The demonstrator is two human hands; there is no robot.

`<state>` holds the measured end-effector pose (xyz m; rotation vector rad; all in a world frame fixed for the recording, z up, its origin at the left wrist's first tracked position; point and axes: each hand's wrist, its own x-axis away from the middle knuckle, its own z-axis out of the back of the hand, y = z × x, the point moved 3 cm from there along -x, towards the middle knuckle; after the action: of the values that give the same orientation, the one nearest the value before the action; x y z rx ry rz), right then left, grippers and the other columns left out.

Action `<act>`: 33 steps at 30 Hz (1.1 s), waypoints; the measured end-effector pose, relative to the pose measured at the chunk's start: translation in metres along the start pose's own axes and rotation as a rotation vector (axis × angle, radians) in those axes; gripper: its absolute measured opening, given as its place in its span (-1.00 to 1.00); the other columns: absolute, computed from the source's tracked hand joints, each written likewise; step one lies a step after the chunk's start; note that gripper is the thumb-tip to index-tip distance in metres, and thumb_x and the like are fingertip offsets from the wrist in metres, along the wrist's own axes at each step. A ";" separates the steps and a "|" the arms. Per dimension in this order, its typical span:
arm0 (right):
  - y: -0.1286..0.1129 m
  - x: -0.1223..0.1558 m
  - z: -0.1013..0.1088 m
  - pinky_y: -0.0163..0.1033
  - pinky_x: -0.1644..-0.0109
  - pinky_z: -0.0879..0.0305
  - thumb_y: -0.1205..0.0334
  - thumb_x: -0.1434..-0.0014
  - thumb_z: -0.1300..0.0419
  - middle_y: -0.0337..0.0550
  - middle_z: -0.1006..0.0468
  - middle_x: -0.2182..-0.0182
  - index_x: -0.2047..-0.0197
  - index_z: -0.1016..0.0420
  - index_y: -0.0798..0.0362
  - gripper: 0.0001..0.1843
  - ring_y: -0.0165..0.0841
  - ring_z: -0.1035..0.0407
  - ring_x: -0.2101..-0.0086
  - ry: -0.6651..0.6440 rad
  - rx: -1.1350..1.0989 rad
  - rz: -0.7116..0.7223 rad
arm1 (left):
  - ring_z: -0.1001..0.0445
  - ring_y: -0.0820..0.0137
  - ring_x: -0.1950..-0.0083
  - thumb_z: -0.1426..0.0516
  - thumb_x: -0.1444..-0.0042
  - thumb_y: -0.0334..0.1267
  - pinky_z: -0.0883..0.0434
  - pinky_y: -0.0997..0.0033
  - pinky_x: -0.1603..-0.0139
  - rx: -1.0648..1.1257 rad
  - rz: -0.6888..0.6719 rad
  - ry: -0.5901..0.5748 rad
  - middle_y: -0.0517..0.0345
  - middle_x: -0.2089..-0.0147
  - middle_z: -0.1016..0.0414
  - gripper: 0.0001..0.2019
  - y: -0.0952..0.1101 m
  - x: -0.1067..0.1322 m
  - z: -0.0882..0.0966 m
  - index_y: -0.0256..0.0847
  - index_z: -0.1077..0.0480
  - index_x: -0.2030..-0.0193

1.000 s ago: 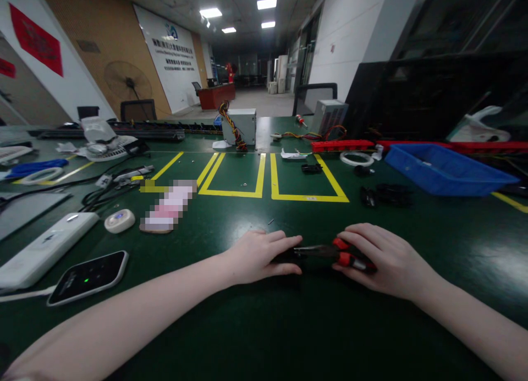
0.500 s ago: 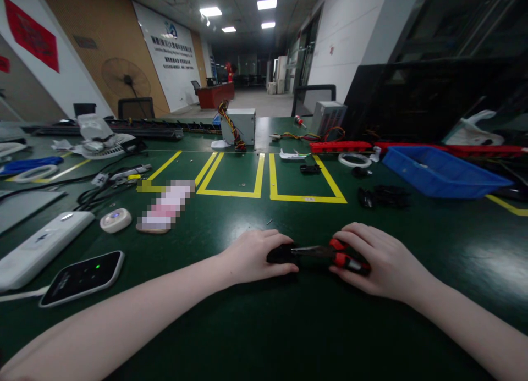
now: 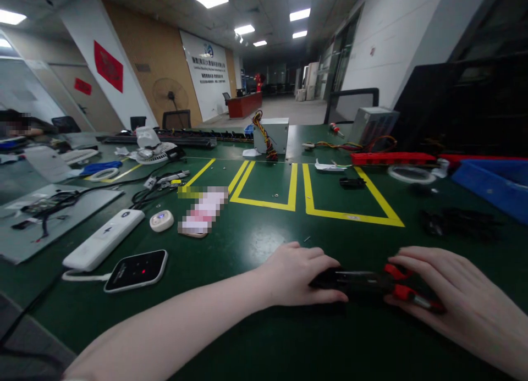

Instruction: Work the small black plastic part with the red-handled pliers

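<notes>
My left hand [image 3: 299, 275] is closed on one end of a long black part [image 3: 357, 281], with thumb and fingers on either side of it. My right hand [image 3: 454, 296] grips a tool with red and black handles [image 3: 414, 297], which looks like pliers. The handles stand a little apart in my fingers. The tool's head meets the black part's right end; its jaws blur into the dark there, so I cannot tell how they touch. Both things are held low over the green table [image 3: 231, 337]. Beyond my left hand lies a small metal pin [image 3: 307, 239].
Yellow tape frames [image 3: 264, 205] mark the table. Right of them are black parts [image 3: 462, 224], a white ring [image 3: 411, 175] and a blue bin [image 3: 495, 186]. To the left lie a phone [image 3: 202, 213], a black-faced device [image 3: 136, 271] and a white power bank [image 3: 105, 238].
My view has turned left, so the scene sits further right. The pliers' metal jaws, visible before, are now hidden by the black part, which stretches between my hands. The device's light went from green to red.
</notes>
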<state>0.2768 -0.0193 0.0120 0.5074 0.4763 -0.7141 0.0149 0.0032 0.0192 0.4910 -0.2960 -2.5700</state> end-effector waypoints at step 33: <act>-0.003 -0.047 0.001 -0.10 0.35 -0.37 -0.09 -0.32 0.02 0.01 -0.52 0.34 0.19 -0.36 0.05 -0.63 -0.16 -0.44 0.33 0.025 -0.091 -0.015 | -0.46 0.31 0.07 0.04 -0.41 -0.05 -0.43 0.32 0.13 0.060 -0.030 -0.033 -0.01 -0.02 -0.44 -0.56 -0.011 0.004 -0.002 -0.27 -0.20 -0.29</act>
<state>0.2435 0.0012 0.0385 0.4279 0.5340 -0.6977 0.0077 0.0108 0.0134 0.4782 -0.3814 -2.6072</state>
